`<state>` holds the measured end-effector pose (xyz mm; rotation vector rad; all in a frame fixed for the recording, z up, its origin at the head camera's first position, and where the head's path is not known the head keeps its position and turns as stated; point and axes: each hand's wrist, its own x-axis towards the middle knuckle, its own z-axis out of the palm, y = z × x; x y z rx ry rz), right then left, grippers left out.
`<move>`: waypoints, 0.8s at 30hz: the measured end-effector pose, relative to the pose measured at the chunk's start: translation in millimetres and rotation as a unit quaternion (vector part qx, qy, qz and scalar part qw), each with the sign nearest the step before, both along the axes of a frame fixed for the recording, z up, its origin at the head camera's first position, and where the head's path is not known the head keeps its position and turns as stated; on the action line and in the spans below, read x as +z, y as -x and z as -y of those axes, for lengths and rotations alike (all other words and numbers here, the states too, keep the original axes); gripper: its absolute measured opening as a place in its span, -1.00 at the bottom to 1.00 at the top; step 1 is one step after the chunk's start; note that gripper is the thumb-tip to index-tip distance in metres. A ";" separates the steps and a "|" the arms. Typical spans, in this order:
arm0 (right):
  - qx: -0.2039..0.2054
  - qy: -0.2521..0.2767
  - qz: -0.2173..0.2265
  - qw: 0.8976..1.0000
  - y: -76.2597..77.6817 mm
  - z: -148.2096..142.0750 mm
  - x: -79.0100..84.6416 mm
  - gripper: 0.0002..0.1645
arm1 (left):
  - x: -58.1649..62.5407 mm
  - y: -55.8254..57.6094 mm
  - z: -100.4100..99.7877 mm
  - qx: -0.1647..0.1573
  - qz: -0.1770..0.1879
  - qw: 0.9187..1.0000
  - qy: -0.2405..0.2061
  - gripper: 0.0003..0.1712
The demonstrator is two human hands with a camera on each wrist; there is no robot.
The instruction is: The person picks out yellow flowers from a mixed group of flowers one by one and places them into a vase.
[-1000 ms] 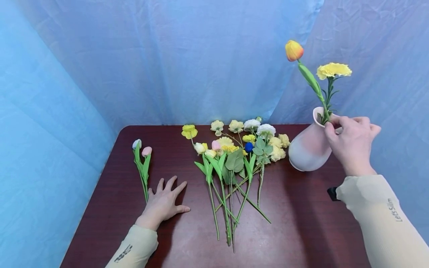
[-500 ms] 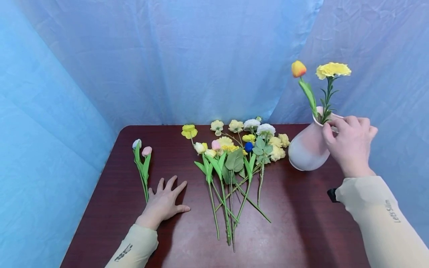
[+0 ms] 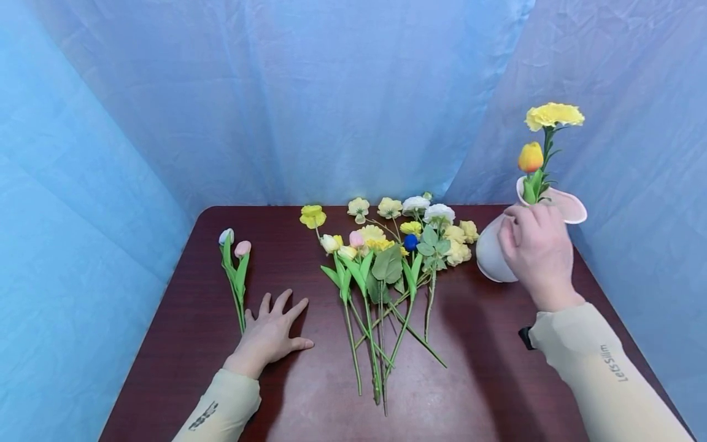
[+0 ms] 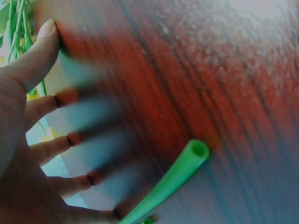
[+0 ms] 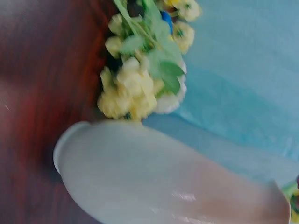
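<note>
An orange-yellow tulip (image 3: 531, 158) and a yellow carnation (image 3: 554, 115) stand in the mouth of a pale pink-and-white vase (image 3: 495, 252). In front of the vase's neck my right hand (image 3: 538, 252) has loosely bent fingers, with nothing showing in them; it covers part of the vase. My left hand (image 3: 270, 334) rests on the table with fingers spread. Beside it lie a white tulip (image 3: 226, 237) and a pink tulip (image 3: 242, 249), their stems running behind the hand. A hollow green stem end (image 4: 175, 179) shows close by in the left wrist view.
A loose pile of artificial flowers lies mid-table, with yellow roses (image 3: 457, 252), white blooms (image 3: 439, 215), a blue bud (image 3: 410, 242) and several crossing green stems (image 3: 405, 334). Blue curtains (image 3: 331, 104) hang around the dark red table (image 3: 188, 368).
The orange-yellow tulip has sunk lower into the vase and shifted right, in front of the carnation's stem. My right hand has moved left and down from the rim. The left hand stays put.
</note>
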<state>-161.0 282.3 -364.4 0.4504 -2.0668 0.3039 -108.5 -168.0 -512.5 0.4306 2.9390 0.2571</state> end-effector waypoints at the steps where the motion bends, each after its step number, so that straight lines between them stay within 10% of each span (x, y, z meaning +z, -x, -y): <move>1: 0.008 -0.009 0.008 1.000 -2.2 3.3 -4.4 -0.78 | 0.1 0.1 -0.1 0.000 0.000 1.000 0.000 0.03; 14: 0.085 -0.102 0.208 0.969 -22.5 39.1 -79.0 -0.63 | 0.9 0.0 -0.6 0.002 0.006 1.000 0.000 0.03; 24: 0.145 -0.142 0.219 0.954 -36.5 105.5 -104.7 -0.71 | 2.4 -0.7 -0.7 0.003 0.004 1.000 -0.005 0.03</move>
